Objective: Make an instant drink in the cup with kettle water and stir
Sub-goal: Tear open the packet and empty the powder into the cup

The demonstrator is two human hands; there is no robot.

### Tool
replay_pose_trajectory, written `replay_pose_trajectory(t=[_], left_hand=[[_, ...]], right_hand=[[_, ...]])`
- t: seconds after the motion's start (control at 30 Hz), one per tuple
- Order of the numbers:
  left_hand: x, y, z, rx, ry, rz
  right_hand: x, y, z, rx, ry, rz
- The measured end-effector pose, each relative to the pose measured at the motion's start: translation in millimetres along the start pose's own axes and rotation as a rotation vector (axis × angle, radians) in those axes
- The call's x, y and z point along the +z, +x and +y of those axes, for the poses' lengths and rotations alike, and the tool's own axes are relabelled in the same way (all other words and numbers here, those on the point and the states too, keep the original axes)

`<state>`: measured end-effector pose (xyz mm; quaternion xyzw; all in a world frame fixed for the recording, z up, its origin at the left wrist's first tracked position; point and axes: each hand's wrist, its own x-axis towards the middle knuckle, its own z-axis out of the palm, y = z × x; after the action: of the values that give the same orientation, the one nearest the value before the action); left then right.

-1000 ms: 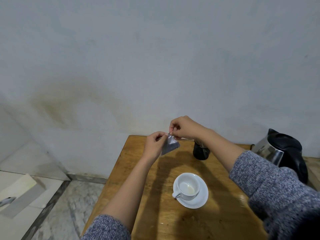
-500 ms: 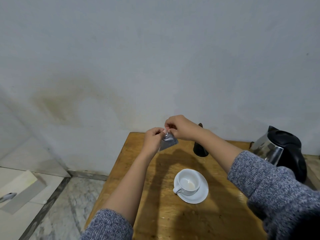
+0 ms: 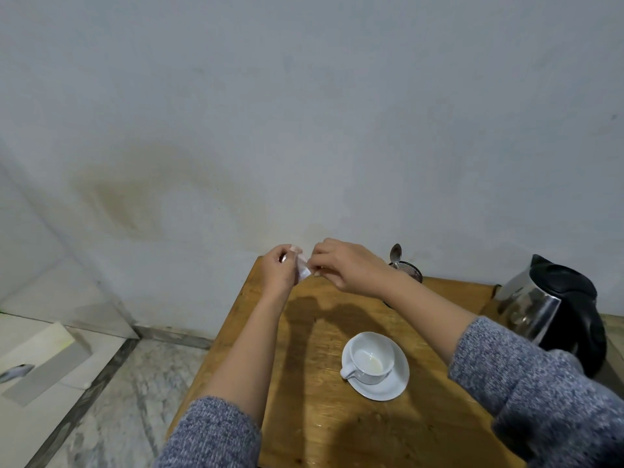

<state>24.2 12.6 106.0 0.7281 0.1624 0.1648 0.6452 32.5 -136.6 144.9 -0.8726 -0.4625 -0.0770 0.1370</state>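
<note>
Both hands are up over the far-left corner of the bench (image 3: 337,417), working on a small sachet (image 3: 303,269). The left hand (image 3: 280,268) is pinching one side of it, the right hand (image 3: 341,265) is pinching the other, fingers of both closed tight on the packet — this looks like the tearing-open step, and whether the top is open yet I cannot tell.

The cup (image 3: 369,358) is sitting on its saucer (image 3: 395,380) mid-bench, well below the hands, with only a pale trace in the bottom. So the next move, by my reading, is bringing the packet down over the cup and tipping it in without scattering powder.

The kettle (image 3: 557,309) is waiting at the right side, close to the right sleeve. A spoon (image 3: 395,254) is standing in a dark holder (image 3: 410,270) at the back, just beyond the right wrist.

The hands are hovering right at the bench's left edge, with floor beyond; the open wood around the saucer is giving plenty of room.
</note>
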Motion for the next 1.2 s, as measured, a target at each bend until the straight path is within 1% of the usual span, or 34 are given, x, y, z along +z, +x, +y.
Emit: replay_pose_trajectory(t=[0.2,0.3,0.37,0.47,0.57,0.73,0.8,0.9,1.0,1.1,1.2], left_hand=[[-16,16,-16,-0.068,-0.048,0.101],[-29,28,-26,-0.108,-0.059,0.199],[-40,34,-28,-0.122,-0.092,0.239],[-54,36,-29,-0.099,-0.135,0.225],[-64,36,-38,-0.061,-0.132,0.208],[-73,36,-61,-0.112,-0.154,0.203],[-77,36,-73,-0.126,-0.154,0.2],[-85,39,-91,-0.142,-0.138,0.196],[-92,39,-105,-0.164,-0.129,0.183],[-96,37,-116,-0.167,-0.115,0.175],[-100,38,-122,-0.171,-0.09,0.172]], right_hand=[[5,4,-8,-0.093,-0.03,-0.016],[6,4,-12,-0.155,-0.035,-0.029],[6,5,-11,-0.119,0.038,-0.007],[16,9,-7,0.091,0.21,0.002],[42,16,2,0.296,0.316,-0.018],[107,25,10,0.649,0.535,-0.037],[140,22,11,0.762,0.614,-0.128],[184,19,8,0.867,0.78,-0.349],[210,23,2,0.812,0.724,-0.532],[227,29,-3,0.71,0.585,-0.634],[238,31,-2,0.596,0.432,-0.697]])
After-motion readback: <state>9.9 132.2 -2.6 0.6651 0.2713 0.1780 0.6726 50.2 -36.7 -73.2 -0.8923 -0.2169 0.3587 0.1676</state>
